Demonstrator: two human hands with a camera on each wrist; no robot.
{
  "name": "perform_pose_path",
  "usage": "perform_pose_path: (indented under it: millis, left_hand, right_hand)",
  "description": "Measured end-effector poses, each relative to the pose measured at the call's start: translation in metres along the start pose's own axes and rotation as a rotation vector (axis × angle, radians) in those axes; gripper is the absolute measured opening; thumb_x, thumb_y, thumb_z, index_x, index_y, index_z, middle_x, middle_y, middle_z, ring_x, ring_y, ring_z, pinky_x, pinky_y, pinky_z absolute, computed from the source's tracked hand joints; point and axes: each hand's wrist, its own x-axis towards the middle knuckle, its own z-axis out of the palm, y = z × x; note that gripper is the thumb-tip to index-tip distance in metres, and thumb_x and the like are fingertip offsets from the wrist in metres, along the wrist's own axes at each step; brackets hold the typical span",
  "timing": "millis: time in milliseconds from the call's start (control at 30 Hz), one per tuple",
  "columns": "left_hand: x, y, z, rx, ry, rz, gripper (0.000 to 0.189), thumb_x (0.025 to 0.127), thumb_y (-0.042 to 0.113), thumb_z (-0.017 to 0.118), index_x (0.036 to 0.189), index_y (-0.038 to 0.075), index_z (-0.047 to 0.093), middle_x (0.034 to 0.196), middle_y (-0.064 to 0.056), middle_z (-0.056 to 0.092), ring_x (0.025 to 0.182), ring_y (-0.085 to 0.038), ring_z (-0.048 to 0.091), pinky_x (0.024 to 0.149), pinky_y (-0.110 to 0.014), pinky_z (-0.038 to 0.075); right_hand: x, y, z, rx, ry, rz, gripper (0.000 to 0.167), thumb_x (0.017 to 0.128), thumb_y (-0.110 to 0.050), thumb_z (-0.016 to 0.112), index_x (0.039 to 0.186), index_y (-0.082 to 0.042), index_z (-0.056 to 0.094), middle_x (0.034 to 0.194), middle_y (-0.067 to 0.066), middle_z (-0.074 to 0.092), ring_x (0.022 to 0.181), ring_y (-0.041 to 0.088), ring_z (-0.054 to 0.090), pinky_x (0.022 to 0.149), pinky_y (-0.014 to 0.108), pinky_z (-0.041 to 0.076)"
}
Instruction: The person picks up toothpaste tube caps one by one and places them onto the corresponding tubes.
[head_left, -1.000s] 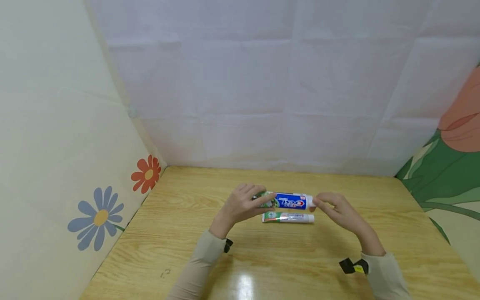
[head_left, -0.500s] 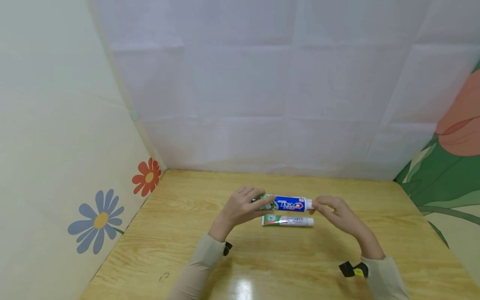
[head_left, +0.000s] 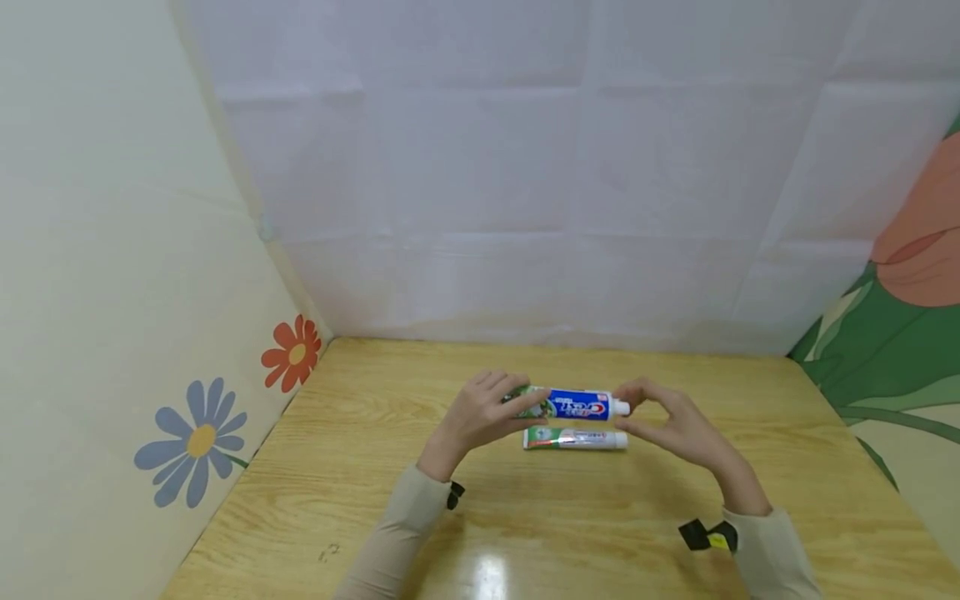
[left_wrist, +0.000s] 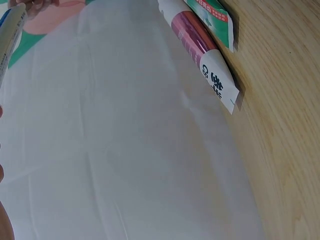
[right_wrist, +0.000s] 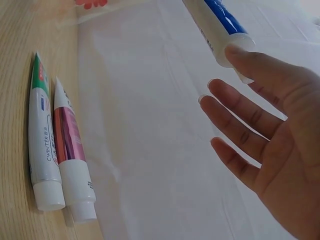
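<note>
My left hand (head_left: pixel 480 412) grips a blue, green and white Crest toothpaste tube (head_left: pixel 577 406) by its flat end, above the table. Its narrow white end (head_left: pixel 622 407) points right. My right hand (head_left: pixel 678 427) is at that end, thumb and index finger spread on either side of it. In the right wrist view the thumb (right_wrist: pixel 267 67) lies against or very near the tube's shoulder, while the other fingers (right_wrist: pixel 240 117) extend loosely. A green-and-white toothpaste tube (head_left: pixel 576 438) and a pink-and-white tube (right_wrist: pixel 72 145) lie side by side on the table.
The wooden table (head_left: pixel 360 508) meets a pale cloth backdrop (head_left: pixel 480 208) at the back. Flower-printed panels (head_left: pixel 201 442) stand along the left and right sides. In the head view the Crest tube mostly hides the pink one.
My right thumb and index finger, which pinched the white end earlier, have spread apart around it. The left hand keeps its grip on the Crest tube in nearly the same place.
</note>
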Motion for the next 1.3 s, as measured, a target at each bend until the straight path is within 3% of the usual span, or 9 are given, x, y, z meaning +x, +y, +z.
perform_pose_path:
  millis: [67, 300, 500, 833, 1033, 1300]
  left_hand:
    - [-0.001, 0.000, 0.000, -0.001, 0.001, 0.000, 0.049, 0.080, 0.050, 0.065, 0.120, 0.023, 0.058, 0.090, 0.001, 0.061, 0.066, -0.008, 0.051, 0.055, -0.020, 0.041]
    - [-0.001, 0.000, 0.001, -0.003, -0.001, 0.002, 0.049, 0.081, 0.051, 0.064, 0.120, 0.023, 0.059, 0.091, 0.002, 0.062, 0.066, -0.007, 0.051, 0.055, -0.019, 0.041]
    - [-0.001, -0.001, 0.001, -0.008, -0.005, 0.004, 0.050, 0.079, 0.050, 0.066, 0.120, 0.022, 0.059, 0.091, 0.002, 0.062, 0.066, -0.007, 0.051, 0.055, -0.019, 0.039]
    - [-0.001, -0.001, 0.002, -0.017, -0.008, -0.001, 0.050, 0.078, 0.050, 0.067, 0.120, 0.022, 0.060, 0.090, 0.002, 0.062, 0.066, -0.007, 0.051, 0.055, -0.019, 0.040]
    - [-0.001, -0.002, 0.002, -0.016, -0.004, -0.002, 0.049, 0.079, 0.050, 0.066, 0.120, 0.022, 0.060, 0.090, 0.002, 0.062, 0.066, -0.007, 0.051, 0.055, -0.019, 0.040]
    - [-0.002, -0.001, 0.002, -0.021, -0.009, -0.005, 0.048, 0.081, 0.049, 0.065, 0.121, 0.023, 0.059, 0.090, 0.002, 0.062, 0.066, -0.007, 0.052, 0.056, -0.020, 0.041]
  right_hand:
    - [0.000, 0.000, 0.000, 0.001, 0.001, -0.021, 0.029, 0.082, -0.017, 0.072, 0.106, -0.024, 0.058, 0.096, -0.013, 0.062, 0.087, 0.004, 0.057, 0.083, 0.032, 0.048]
    - [0.004, -0.035, -0.007, -0.037, 0.025, -0.054, 0.025, 0.077, 0.000, 0.072, 0.097, -0.011, 0.060, 0.090, -0.005, 0.063, 0.083, 0.007, 0.058, 0.078, 0.028, 0.049]
    - [0.005, -0.037, -0.008, -0.047, 0.019, -0.034, 0.023, 0.078, -0.001, 0.071, 0.096, -0.009, 0.061, 0.090, -0.004, 0.064, 0.082, 0.008, 0.058, 0.080, 0.026, 0.047]
    - [0.005, -0.037, -0.009, -0.046, -0.006, 0.005, 0.020, 0.080, -0.002, 0.070, 0.096, -0.009, 0.062, 0.091, -0.003, 0.064, 0.083, 0.008, 0.059, 0.082, 0.036, 0.047]
    - [0.005, -0.036, -0.009, -0.036, -0.002, -0.019, 0.020, 0.080, -0.001, 0.069, 0.095, -0.010, 0.062, 0.090, -0.004, 0.064, 0.082, 0.006, 0.058, 0.079, 0.027, 0.047]
    - [0.005, -0.040, -0.010, -0.032, 0.003, -0.051, 0.020, 0.079, -0.001, 0.070, 0.096, -0.008, 0.064, 0.090, -0.002, 0.065, 0.082, 0.006, 0.059, 0.079, 0.031, 0.047]
